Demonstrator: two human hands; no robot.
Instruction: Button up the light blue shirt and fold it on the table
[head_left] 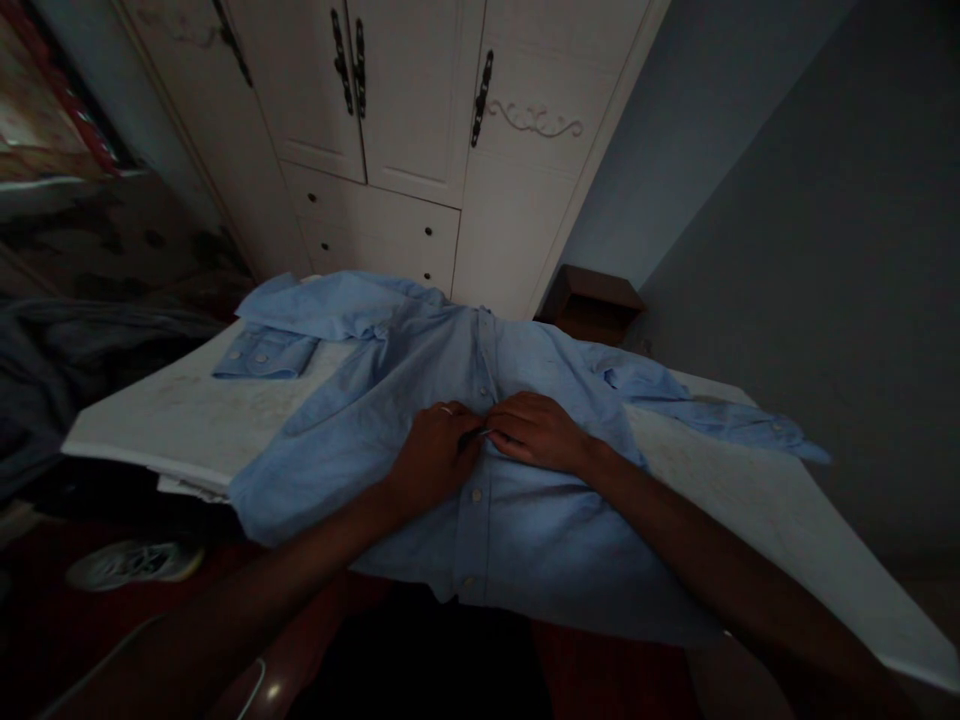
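A light blue button-up shirt [420,365] lies front side up across a white table [720,460], its hem hanging over the near edge. Halfway down the button placket, my left hand [439,450] and my right hand [536,430] meet, fingers pinched on the fabric. The button between the fingertips is hidden. Below the hands, another button [477,495] shows on the placket. The shirt's left-side sleeve is folded back, with its cuff [266,352] on the table. Its other sleeve [720,415] stretches out to the right.
A white wardrobe [405,100] with dark handles stands behind the table. Against the wall at the back right is a small brown cabinet [600,285]. Dark cloth [45,360] is piled at the left. A shoe [135,563] rests on the red floor below.
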